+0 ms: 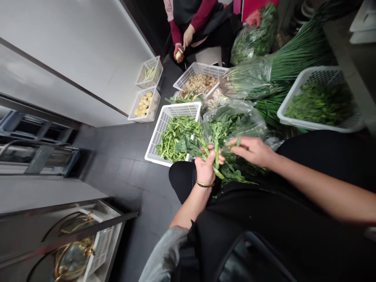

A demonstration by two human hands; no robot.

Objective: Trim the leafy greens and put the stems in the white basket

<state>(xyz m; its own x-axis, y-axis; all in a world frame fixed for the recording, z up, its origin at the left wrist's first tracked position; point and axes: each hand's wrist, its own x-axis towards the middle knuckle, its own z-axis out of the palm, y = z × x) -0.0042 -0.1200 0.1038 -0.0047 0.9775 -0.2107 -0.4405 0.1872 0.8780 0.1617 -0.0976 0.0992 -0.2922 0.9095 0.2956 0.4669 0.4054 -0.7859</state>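
Observation:
My left hand [205, 169], with a bracelet at the wrist, is closed round the green stalks [216, 154] of a leafy vegetable. Their dark leaves reach over the near rim of a white basket [154, 147] with cut greens [180, 131] in it. To the right, my right hand [251, 150] has its fingers bent together, with a small green leaf [238, 141] between them; they look slightly blurred. Below and behind both hands, more leafy greens [235, 174] lie in my lap and in an open clear plastic bag [249, 117].
Across from me a person peels a pale root or tuber [179, 56]. Near them stand a basket of peelings [202, 83] and a basket of potatoes [143, 105]. Bundled long green stalks [302, 53] and a basket of herbs [321, 103] are at right. A metal shelf [113, 225] is lower left.

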